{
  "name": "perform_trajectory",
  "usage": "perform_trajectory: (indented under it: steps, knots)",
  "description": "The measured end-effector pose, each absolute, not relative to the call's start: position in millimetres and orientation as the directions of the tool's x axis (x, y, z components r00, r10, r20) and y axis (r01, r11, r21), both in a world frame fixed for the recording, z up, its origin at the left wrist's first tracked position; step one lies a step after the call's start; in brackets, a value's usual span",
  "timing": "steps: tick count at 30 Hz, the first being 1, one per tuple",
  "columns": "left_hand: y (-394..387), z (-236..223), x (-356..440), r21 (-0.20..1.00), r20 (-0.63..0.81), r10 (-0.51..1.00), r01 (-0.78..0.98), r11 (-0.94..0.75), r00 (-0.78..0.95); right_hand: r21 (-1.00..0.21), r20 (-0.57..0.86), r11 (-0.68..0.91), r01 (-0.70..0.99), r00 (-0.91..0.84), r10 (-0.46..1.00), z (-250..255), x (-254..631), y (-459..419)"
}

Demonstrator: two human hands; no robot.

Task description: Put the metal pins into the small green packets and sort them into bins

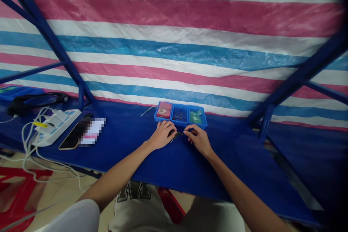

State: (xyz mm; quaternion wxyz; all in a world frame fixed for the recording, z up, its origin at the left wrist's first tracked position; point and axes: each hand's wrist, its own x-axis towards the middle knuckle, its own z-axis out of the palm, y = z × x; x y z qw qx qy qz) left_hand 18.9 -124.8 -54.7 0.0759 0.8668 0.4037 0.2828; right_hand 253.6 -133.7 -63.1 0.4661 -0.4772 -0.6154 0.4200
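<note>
My left hand (pixel 162 134) rests on the blue table (pixel 130 152) with its fingers curled around a small dark part (pixel 175 136). My right hand (pixel 198 137) sits just to its right, fingers pinched close to the same small part. Both hands are right in front of three small blue bins: the left bin (pixel 164 111) holds red pieces, the middle bin (pixel 179 114) holds small dark screws or pins, and the right bin (pixel 197 116) holds green pieces. What exactly the fingers grip is too small to name.
A thin tool (pixel 146 111) lies left of the bins. Further left are a phone (pixel 73 136), a white power strip (pixel 56 126) with cables and a dark bag (pixel 35 100). Blue frame bars (pixel 49 32) rise on both sides before a striped tarp. A red stool (pixel 19 192) stands below left.
</note>
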Motion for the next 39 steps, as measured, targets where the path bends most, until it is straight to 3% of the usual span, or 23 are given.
perform_trajectory:
  steps: [33,39]
  knots:
    - [-126.0,-50.5,18.6,0.413,0.463,0.761,0.649,-0.639,0.455,-0.961,0.186,0.198,0.193,-0.077,0.979,-62.1,250.3,-134.8]
    - [-125.0,-51.6,18.6,0.408,0.466,0.76,0.652,-0.638,0.453,-0.948,0.245,0.251,0.195,-0.056,0.968,-60.8,249.8,-135.7]
